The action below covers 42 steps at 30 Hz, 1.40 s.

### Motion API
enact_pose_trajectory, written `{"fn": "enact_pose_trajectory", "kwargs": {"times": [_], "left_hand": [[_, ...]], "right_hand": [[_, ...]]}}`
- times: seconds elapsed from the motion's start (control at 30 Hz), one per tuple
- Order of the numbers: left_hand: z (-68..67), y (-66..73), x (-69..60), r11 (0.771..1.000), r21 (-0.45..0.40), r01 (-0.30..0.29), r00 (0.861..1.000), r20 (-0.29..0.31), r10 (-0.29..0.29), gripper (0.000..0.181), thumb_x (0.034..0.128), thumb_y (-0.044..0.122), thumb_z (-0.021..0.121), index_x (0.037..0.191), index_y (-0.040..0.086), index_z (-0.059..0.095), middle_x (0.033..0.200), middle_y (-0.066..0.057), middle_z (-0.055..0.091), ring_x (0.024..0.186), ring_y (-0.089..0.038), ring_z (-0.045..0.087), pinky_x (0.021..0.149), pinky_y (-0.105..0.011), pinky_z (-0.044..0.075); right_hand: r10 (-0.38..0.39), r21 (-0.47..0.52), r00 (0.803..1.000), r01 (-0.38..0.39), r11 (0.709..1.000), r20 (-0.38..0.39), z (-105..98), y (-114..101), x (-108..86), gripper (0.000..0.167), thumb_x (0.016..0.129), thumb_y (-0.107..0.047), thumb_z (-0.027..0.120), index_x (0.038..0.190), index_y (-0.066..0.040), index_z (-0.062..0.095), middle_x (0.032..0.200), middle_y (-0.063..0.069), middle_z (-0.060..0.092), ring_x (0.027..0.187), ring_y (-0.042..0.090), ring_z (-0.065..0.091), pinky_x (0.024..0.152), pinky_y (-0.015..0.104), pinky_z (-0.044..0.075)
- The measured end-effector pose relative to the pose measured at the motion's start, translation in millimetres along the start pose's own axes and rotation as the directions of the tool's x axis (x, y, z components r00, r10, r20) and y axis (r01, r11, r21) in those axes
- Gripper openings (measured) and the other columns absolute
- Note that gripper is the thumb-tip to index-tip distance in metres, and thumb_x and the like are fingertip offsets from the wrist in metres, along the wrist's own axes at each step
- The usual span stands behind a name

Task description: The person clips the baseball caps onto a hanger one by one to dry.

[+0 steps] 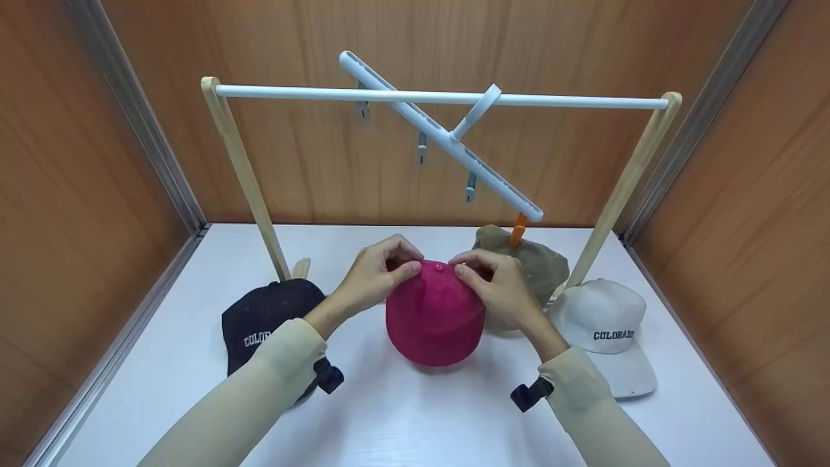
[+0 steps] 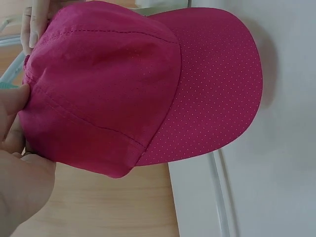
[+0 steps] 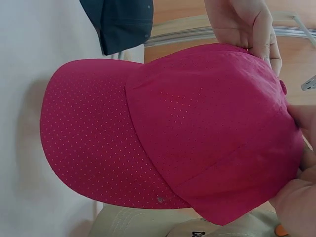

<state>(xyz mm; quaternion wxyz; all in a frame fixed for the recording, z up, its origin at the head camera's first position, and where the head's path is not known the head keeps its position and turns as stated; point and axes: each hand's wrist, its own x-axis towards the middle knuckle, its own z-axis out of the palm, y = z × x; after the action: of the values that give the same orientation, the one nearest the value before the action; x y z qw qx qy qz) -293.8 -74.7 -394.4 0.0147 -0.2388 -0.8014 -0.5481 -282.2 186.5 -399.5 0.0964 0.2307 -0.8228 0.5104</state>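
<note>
At 8 o'clock on the bench sits a dark cap. The left hand pinches the top of the magenta cap, which lies at 4 o'clock from it. The right hand also pinches that top, with the cap at 8 o'clock from it. At 2 o'clock from the magenta cap is an olive cap, an orange clip at its top. The white cap is at 4 o'clock in the head view. That makes four caps, one rail, one hanger and four clips: the orange one and three greyish clips. Both wrist views show pale dots across the magenta brim, indistinct from the head; only the right wrist view reveals a small mark on the brim's edge.
</note>
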Motion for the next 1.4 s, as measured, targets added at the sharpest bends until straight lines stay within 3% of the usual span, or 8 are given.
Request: {"fn": "enact_pose_trajectory", "kwargs": {"times": [0.4,0.63,1.4], "left_hand": [[2.0,6.9,3.4,1.0,0.024,0.001,0.999,-0.038,-0.001,0.017,0.1009,0.016,0.075,0.117,0.017,0.071,0.109,-0.001,0.073,0.098,-0.022,0.067,0.085,-0.034,0.062],[3.0,9.9,7.5,0.999,0.047,-0.025,0.997,-0.069,0.029,0.015,0.101,0.015,0.074,0.116,0.016,0.072,0.106,0.0,0.074,0.095,-0.021,0.067,0.083,-0.033,0.061],[1.9,21.2,19.6,0.997,0.056,-0.044,0.994,-0.097,0.049,0.015,0.1018,0.016,0.073,0.117,0.018,0.072,0.108,0.002,0.075,0.098,-0.02,0.068,0.086,-0.033,0.061]], "right_hand": [[-0.003,0.003,1.0,0.003,1.0,-0.003,-6.0,-6.0,0.5,0.02,0.103,-0.015,0.072,0.122,-0.015,0.079,0.109,0.002,0.077,0.096,0.023,0.068,0.08,0.028,0.061],[-0.027,-0.001,0.999,0.027,1.0,-0.018,-9.2,-7.9,3.0,0.021,0.101,-0.014,0.074,0.121,-0.014,0.08,0.11,0.003,0.077,0.095,0.022,0.067,0.079,0.027,0.061],[-0.085,-0.026,0.994,0.083,0.996,-0.076,-16.3,-13.1,11.8,0.017,0.103,-0.014,0.072,0.118,-0.013,0.081,0.107,0.003,0.077,0.091,0.02,0.065,0.076,0.023,0.057]]}}
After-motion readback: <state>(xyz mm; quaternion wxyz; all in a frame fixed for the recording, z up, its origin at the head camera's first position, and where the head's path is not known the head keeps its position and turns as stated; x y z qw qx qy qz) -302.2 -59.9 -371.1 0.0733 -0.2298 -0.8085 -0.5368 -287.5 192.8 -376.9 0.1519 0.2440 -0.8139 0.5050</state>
